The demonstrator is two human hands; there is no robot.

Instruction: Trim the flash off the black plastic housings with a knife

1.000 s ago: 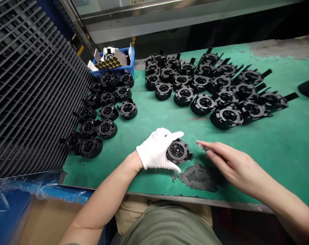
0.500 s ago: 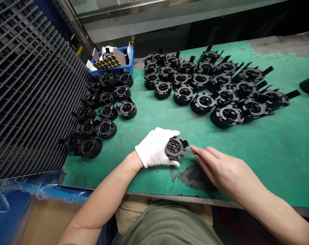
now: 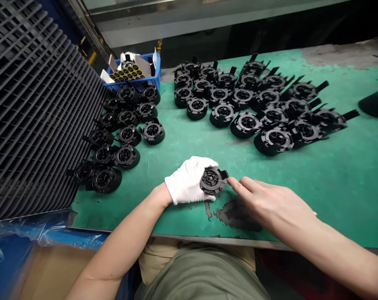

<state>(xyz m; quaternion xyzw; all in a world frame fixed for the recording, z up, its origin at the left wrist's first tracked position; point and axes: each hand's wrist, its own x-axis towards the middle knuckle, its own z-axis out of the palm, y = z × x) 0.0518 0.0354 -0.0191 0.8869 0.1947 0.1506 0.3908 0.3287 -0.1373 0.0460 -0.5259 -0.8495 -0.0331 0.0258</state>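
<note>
My left hand (image 3: 185,181), in a white glove, is wrapped round a round black plastic part (image 3: 211,180) and holds it tilted just above the green table mat (image 3: 332,175). My bare right hand (image 3: 270,204) reaches in from the right. Its fingertips are pinched together against the part's right edge, at a small tab. Whether they hold anything small there I cannot make out.
Several similar black parts (image 3: 118,133) lie in a cluster at the left, and a larger batch (image 3: 254,104) fills the back of the mat. A blue bin (image 3: 133,73) stands behind. A black slatted tray (image 3: 33,108) leans at the far left. A worn patch (image 3: 235,214) marks the mat.
My right hand has moved left from open on the mat until its fingertips pinch at the part's right edge. The left hand has tilted the part a little.
</note>
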